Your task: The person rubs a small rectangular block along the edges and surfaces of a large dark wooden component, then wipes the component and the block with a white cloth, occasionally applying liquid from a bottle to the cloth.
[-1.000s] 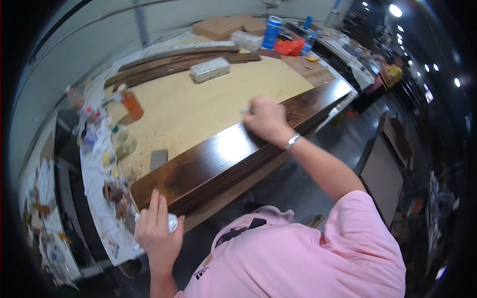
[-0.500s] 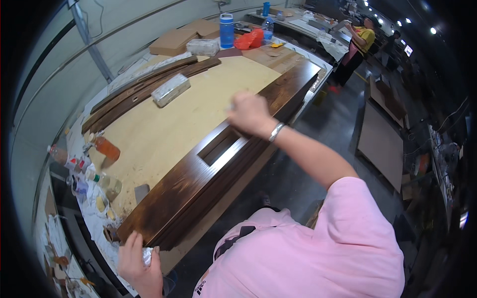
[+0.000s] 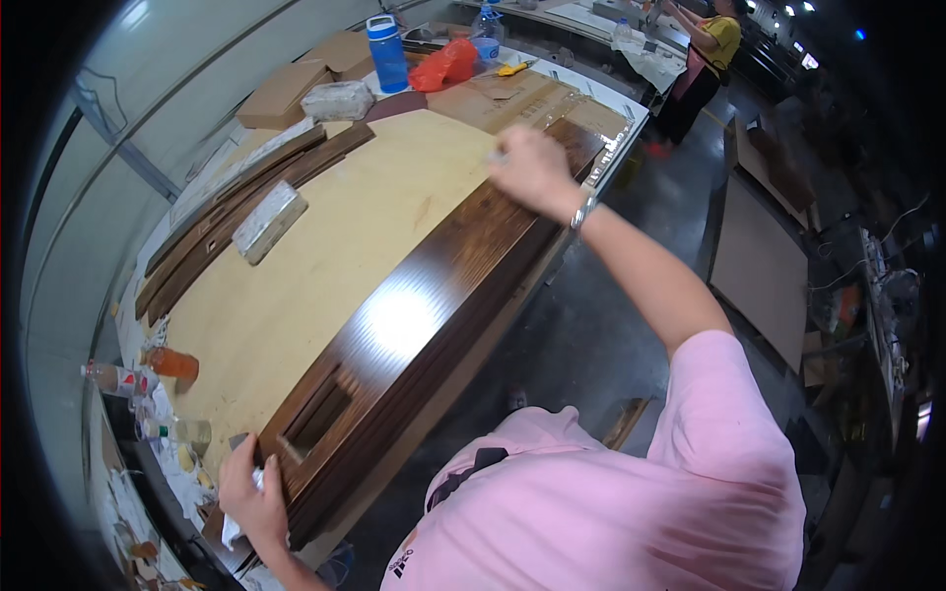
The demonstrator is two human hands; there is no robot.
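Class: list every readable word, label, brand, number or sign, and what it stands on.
Nothing legible enough to quote.
Pink shirt: chest print, too small.
Clear bottle, left: red label, too small.
Large bottle, far end: label, blurred.
Slotted wooden board: no lettering visible.

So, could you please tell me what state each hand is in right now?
Left hand: closed around a white wad.
Right hand: closed around something pale, too blurred to identify.

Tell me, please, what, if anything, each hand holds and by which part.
Left hand: a crumpled white wad, bunched inside the grip. Right hand: something pale; kind and part too blurred.
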